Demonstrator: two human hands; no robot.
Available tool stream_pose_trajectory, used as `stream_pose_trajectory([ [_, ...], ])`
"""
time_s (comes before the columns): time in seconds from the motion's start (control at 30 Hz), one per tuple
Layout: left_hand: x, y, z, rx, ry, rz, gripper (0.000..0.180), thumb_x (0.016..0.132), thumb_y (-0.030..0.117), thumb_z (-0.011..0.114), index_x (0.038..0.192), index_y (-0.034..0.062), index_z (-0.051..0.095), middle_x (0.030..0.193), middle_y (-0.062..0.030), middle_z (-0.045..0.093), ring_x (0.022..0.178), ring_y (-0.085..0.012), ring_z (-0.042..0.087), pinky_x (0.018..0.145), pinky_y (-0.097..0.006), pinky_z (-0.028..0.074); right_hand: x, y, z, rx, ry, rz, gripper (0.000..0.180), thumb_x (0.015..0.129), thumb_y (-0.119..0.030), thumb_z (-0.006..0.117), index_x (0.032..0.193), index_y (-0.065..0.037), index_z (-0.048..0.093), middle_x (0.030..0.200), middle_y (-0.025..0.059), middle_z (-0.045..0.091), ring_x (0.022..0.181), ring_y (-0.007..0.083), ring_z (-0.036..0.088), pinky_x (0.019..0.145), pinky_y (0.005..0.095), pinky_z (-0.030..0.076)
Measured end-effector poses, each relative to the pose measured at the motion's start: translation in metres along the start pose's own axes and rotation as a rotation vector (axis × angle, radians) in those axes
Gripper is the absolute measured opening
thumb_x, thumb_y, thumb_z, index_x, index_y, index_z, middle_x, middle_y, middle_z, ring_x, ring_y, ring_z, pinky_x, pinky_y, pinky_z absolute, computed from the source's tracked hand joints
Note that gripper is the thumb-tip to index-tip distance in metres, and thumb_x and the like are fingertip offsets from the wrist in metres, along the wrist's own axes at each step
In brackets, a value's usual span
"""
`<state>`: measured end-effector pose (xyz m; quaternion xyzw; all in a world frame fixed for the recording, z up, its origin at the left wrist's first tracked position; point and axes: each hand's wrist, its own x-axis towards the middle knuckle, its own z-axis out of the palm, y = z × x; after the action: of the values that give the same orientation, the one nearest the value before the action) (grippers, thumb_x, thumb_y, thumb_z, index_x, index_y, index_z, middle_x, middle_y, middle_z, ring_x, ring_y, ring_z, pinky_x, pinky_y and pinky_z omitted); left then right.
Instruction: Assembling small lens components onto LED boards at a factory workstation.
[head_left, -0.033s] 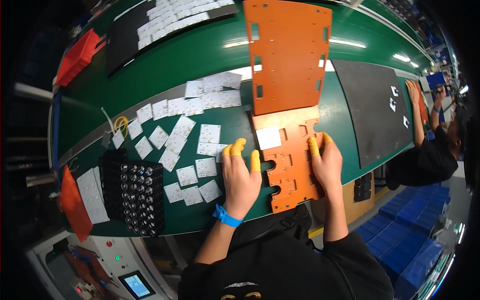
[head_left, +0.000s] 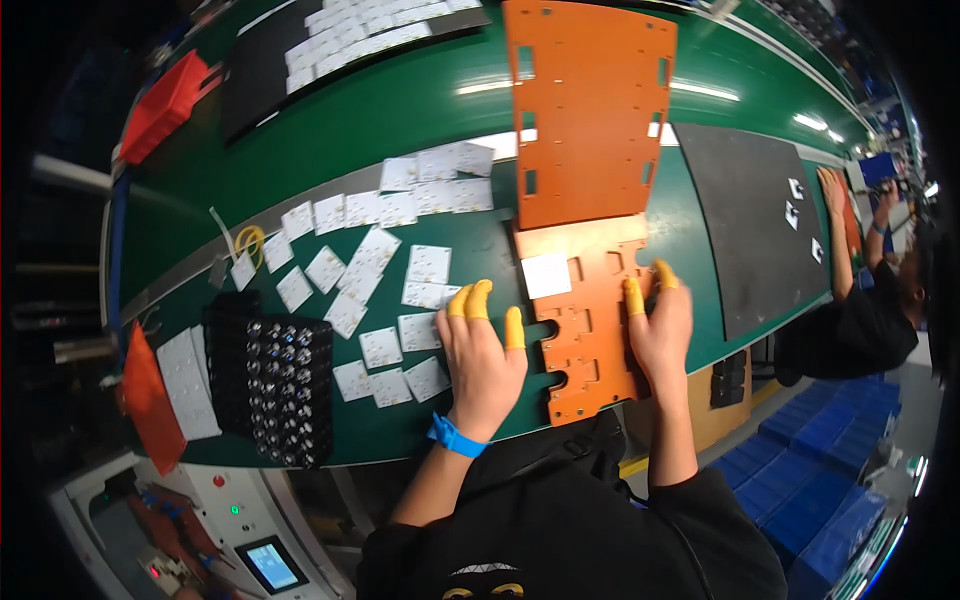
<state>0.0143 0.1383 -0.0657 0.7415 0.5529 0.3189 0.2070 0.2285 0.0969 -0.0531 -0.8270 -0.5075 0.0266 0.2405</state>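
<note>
An orange hinged fixture lies in front of me, its base [head_left: 590, 345] flat on the green table and its lid [head_left: 592, 120] raised at the far end. One white square circuit board [head_left: 546, 275] sits at the base's upper left. My right hand [head_left: 662, 325] grips the base's right edge, thumb on top and fingers beside the edge. My left hand [head_left: 484, 345] is open, fingers apart, left of the base. Its fingertips reach over a white circuit board [head_left: 425, 294]; contact cannot be made out. Yellow finger cots cover several fingertips.
Loose white boards [head_left: 380, 348] spread to the left, beside a black tray of shiny round parts [head_left: 287, 390]. A dark mat [head_left: 750, 220] lies right, with a co-worker's arm [head_left: 836, 230] beyond. A red bin [head_left: 168, 105] and a board-covered black panel [head_left: 262, 75] stand at the back left.
My left hand has shifted slightly left, its fingertips now farther over the loose boards. My right hand stays at the fixture's edge. The whole view has shifted a little.
</note>
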Motion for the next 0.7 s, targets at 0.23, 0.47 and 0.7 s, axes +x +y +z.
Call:
stream_pose_trajectory([
  [0.23, -0.081, -0.005, -0.003, 0.197, -0.274, 0.098, 0.048, 0.088, 0.029, 0.061, 0.124, -0.0043, 0.057, 0.132, -0.0211, 0.05, 0.119, -0.0386, 0.043, 0.092, -0.049, 0.041, -0.028, -0.096, -0.016, 0.535, -0.157, -0.499, 0.035, 0.079, -0.001, 0.07, 0.112, 0.003, 0.061, 0.105, 0.0187, 0.062, 0.095, 0.0347, 0.059, 0.079, 0.039, 0.049],
  [0.47, -0.082, -0.011, -0.045, -0.307, -0.534, -0.063, 0.042, 0.087, 0.02, 0.059, 0.124, 0.0021, 0.053, 0.118, -0.0187, 0.057, 0.106, -0.0358, 0.056, 0.093, -0.044, 0.045, -0.048, -0.214, 0.008, 0.791, -0.529, -0.935, 0.032, 0.079, -0.006, 0.071, 0.109, 0.002, 0.062, 0.102, 0.0145, 0.06, 0.095, 0.0316, 0.059, 0.079, 0.0384, 0.05],
  [0.7, -0.141, -0.05, -0.037, -0.144, -0.237, 0.408, 0.023, 0.08, 0.01, 0.062, 0.101, 0.0014, 0.07, 0.104, -0.0138, 0.066, 0.099, -0.0268, 0.063, 0.09, -0.042, 0.049, -0.075, -0.297, 0.077, 0.821, -0.826, -1.027, 0.039, 0.081, 0.002, 0.062, 0.12, 0.005, 0.057, 0.12, 0.023, 0.054, 0.104, 0.0403, 0.058, 0.09, 0.0408, 0.05],
])
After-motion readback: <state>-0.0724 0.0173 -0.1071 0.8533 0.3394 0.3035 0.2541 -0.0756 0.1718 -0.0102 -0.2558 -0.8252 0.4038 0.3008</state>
